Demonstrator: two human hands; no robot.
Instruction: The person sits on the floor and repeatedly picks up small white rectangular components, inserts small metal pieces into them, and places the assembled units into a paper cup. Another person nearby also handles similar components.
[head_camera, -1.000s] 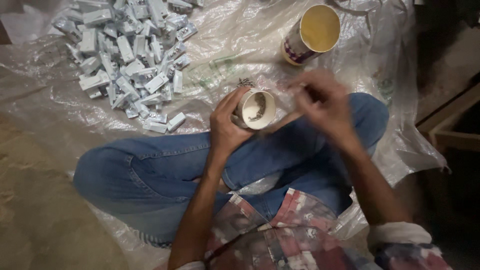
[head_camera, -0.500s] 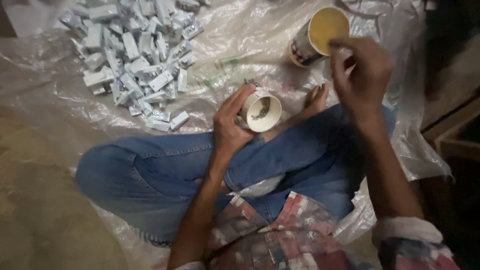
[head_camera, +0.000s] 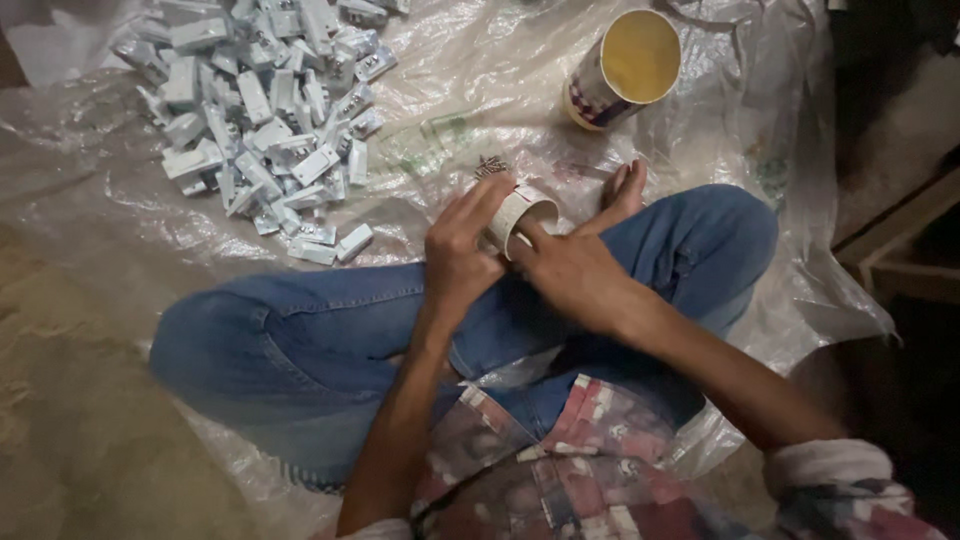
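Observation:
I sit cross-legged in blue jeans on a clear plastic sheet (head_camera: 120, 200). My left hand (head_camera: 460, 250) grips a small white paper cup (head_camera: 520, 212), tilted on its side above my knee. My right hand (head_camera: 570, 275) rests at the cup's mouth, a finger reaching into it; whether the fingers pinch anything is hidden. A larger paper cup (head_camera: 625, 70) with a yellow inside stands tilted on the sheet beyond my bare foot (head_camera: 622, 192). A small cluster of dark screws (head_camera: 490, 165) lies just beyond the small cup.
A big heap of several small white plastic parts (head_camera: 260, 110) covers the sheet at the upper left. Bare earthen floor (head_camera: 60, 400) lies to the left. A wooden frame (head_camera: 900, 250) stands at the right edge.
My right hand, raised near the large yellow-lined cup half a second ago, has come back down to the small cup's mouth. My left hand has kept hold of the small cup.

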